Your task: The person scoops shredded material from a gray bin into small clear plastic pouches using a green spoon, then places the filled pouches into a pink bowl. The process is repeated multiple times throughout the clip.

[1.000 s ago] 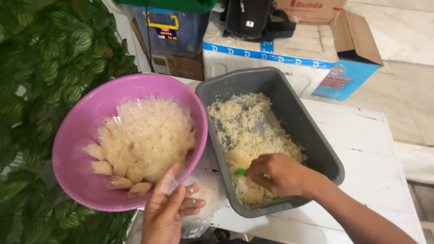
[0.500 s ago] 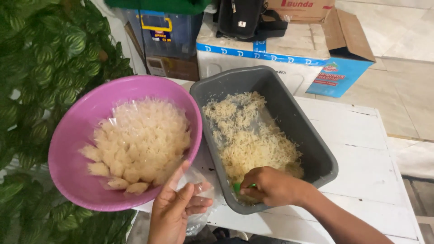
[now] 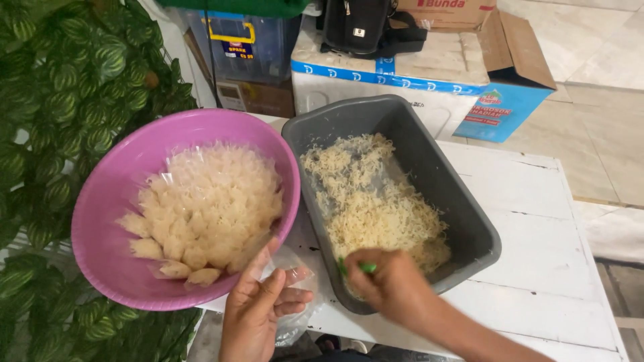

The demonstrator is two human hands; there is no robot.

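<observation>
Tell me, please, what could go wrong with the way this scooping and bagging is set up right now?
The grey tub overhangs the white table's near edge, so the right hand pressing its green scoop could tip it. The clear bag in the left hand looks barely open; shredded noodles might spill.

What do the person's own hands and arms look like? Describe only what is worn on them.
Both are bare. The left hand has no glove, ring or watch that shows, and only its wrist is in view. The right hand is also ungloved, and its forearm runs to the lower edge of the picture with no sleeve, band or watch on the part that shows.
</observation>
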